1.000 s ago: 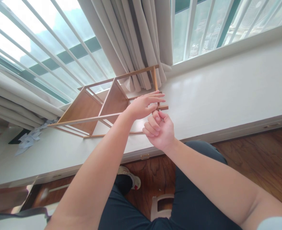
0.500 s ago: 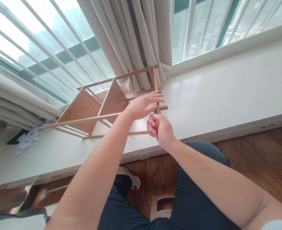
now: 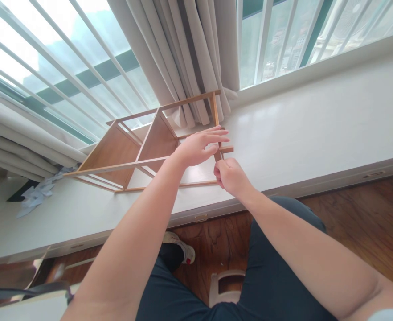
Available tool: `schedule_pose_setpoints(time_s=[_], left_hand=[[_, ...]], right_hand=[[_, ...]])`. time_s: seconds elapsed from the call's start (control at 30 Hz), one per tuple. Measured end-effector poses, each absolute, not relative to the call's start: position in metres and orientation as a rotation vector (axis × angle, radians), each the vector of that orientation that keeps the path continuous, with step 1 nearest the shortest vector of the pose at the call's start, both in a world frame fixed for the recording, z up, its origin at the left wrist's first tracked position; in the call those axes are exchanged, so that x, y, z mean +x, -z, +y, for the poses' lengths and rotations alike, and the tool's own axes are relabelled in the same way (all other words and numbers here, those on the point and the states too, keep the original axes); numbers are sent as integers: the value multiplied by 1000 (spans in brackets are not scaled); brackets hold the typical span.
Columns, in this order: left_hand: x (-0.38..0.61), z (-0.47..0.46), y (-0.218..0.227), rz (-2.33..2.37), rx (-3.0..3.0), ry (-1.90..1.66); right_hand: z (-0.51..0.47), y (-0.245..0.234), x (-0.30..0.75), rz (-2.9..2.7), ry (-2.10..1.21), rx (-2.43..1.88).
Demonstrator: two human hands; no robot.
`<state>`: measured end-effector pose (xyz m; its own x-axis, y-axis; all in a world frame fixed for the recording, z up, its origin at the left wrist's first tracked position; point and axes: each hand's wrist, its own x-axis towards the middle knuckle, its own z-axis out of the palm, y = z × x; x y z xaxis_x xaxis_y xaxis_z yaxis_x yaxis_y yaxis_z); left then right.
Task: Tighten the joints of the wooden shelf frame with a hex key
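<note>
A brown wooden shelf frame point(image 3: 109, 168) lies on its side on the white sill, its panels standing between long rails. My left hand point(image 3: 199, 146) rests over the frame's right end, fingers stretched out and thumb near a short wooden rail end point(image 3: 228, 149). Just below it, my right hand point(image 3: 231, 176) is closed in a fist. A thin metal shaft point(image 3: 221, 155) sticks up from that fist towards the wood; it looks like a screwdriver, with its handle hidden in the fingers. Whether the tip sits in a screw cannot be seen.
Grey curtains point(image 3: 183, 58) hang behind the frame, before barred windows point(image 3: 72, 58). The white sill point(image 3: 303, 129) stretches right. Crumpled paper or plastic scraps point(image 3: 38, 194) lie at left. Below are a wooden floor point(image 3: 357, 214), a light stool point(image 3: 215, 290) and my shoe point(image 3: 188, 252).
My right hand has shifted slightly right and its wrist has turned, so the back of the fist shows more. My left hand and the frame have stayed almost still.
</note>
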<state>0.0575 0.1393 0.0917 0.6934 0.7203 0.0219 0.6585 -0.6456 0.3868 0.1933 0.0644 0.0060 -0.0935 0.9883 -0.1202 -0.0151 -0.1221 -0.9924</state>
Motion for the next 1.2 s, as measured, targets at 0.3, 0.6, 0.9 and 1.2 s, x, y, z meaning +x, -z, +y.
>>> schedule_pose_setpoints(time_s=[0.3,0.6,0.9,1.2], left_hand=[[57,140,-91,1074,2540,-261],[57,140,-90,1071,2541,-271],[57,140,-90,1065,2543,-278],[57,140,-89,1073,2561,-270]], right_hand=[[66,-8,195,-1268,-1336,-1304],[67,-6,200,-1242,-1352,-1312],[63,-16,191,-1048,-1510,-1143],[56,-21,173,-718,-1773,-804]])
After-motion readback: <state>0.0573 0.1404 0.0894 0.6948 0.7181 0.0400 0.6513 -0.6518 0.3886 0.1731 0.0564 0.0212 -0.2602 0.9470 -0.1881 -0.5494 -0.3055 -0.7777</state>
